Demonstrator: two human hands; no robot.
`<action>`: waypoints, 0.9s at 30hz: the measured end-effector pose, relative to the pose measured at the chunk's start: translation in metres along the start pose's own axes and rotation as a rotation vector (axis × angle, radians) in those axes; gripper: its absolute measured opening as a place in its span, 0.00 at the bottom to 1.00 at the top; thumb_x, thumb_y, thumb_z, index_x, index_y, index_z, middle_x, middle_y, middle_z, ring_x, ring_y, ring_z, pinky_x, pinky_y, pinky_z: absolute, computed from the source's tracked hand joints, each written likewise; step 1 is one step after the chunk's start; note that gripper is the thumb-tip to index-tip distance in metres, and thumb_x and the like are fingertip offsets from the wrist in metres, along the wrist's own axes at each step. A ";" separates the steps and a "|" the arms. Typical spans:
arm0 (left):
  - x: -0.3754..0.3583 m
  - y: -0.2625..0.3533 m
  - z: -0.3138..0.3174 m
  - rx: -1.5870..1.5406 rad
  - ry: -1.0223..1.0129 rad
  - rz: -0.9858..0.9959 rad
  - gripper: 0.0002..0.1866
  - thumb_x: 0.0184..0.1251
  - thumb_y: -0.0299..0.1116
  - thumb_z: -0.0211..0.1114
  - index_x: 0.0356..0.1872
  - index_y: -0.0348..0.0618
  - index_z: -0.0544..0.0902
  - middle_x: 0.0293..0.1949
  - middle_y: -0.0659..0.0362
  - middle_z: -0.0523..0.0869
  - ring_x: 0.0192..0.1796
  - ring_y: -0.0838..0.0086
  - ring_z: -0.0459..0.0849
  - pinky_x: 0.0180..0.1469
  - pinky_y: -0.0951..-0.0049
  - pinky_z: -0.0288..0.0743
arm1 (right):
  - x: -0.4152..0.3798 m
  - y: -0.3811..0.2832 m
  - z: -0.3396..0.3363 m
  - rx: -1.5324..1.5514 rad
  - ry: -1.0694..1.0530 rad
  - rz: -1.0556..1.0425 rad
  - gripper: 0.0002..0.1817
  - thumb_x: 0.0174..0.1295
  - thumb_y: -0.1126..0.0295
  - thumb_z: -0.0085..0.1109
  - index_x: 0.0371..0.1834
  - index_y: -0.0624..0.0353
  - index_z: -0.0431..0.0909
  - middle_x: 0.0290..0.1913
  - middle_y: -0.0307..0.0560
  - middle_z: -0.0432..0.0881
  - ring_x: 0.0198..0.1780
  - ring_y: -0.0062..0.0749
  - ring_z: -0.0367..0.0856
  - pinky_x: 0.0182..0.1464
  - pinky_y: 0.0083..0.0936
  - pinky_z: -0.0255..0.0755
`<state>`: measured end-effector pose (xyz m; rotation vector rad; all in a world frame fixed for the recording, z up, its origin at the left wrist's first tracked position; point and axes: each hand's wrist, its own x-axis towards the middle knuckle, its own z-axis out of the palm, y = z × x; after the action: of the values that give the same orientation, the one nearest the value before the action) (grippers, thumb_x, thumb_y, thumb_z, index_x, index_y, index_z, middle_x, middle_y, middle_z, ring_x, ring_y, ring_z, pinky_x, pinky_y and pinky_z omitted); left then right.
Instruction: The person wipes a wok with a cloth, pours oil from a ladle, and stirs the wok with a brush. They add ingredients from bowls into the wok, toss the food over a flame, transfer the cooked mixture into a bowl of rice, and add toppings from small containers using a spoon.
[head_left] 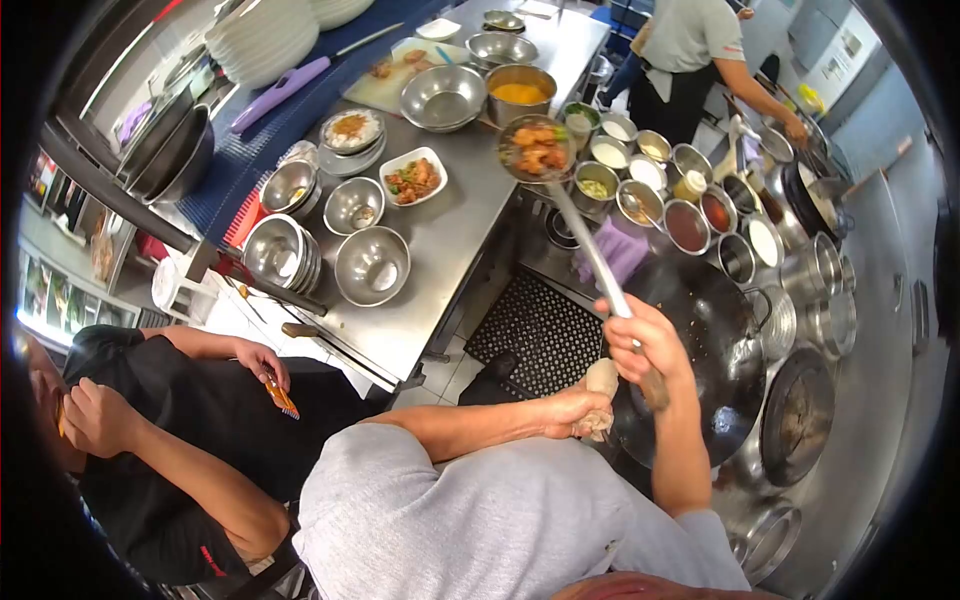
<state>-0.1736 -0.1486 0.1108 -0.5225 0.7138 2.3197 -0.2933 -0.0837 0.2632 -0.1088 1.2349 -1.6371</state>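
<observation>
My right hand [648, 345] is wrapped around the handle of a long ladle [590, 240]. Its bowl, at the far end, is filled with orange-red chunks of cooked food [540, 148] and is raised over the edge of the steel counter. My left hand [578, 410] grips a folded beige cloth [601, 380] at the near rim of a large dark wok [690, 300]. Whatever the cloth covers is hidden. Only small bits and a wet shine show inside the wok. A white square dish [413, 177] of chopped food sits on the counter left of the ladle bowl.
Steel bowls [372, 265] stand on the counter [440, 270]. Several sauce and seasoning pots [687, 225] crowd behind the wok. At left, a person in black [200, 410] holds a small orange packet. Another person [690, 60] works at the back. A black mat [540, 320] covers the floor.
</observation>
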 end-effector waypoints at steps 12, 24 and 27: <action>-0.057 0.057 -0.067 -0.045 0.045 0.034 0.19 0.60 0.27 0.62 0.52 0.47 0.70 0.33 0.61 0.81 0.31 0.76 0.83 0.21 0.79 0.65 | 0.212 0.022 0.102 -0.950 -0.093 0.086 0.18 0.59 0.72 0.53 0.51 0.68 0.67 0.25 0.54 0.77 0.19 0.38 0.78 0.22 0.36 0.71; -0.084 0.084 -0.110 -0.107 0.132 0.320 0.31 0.58 0.24 0.60 0.63 0.47 0.61 0.41 0.57 0.78 0.36 0.70 0.82 0.24 0.74 0.70 | 0.158 -0.013 0.113 -1.552 0.137 -0.443 0.25 0.62 0.71 0.50 0.63 0.65 0.63 0.38 0.71 0.81 0.37 0.67 0.81 0.40 0.53 0.74; -0.106 0.097 -0.115 -0.084 0.117 0.317 0.31 0.58 0.24 0.59 0.64 0.45 0.60 0.40 0.54 0.79 0.34 0.69 0.82 0.24 0.73 0.71 | 0.143 -0.014 0.093 -1.660 0.195 -0.453 0.24 0.62 0.72 0.50 0.62 0.66 0.62 0.36 0.67 0.81 0.33 0.63 0.82 0.36 0.53 0.75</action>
<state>-0.1441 -0.3303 0.1126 -0.6248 0.8054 2.6398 -0.3129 -0.2535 0.2492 -1.3173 2.5291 -0.5066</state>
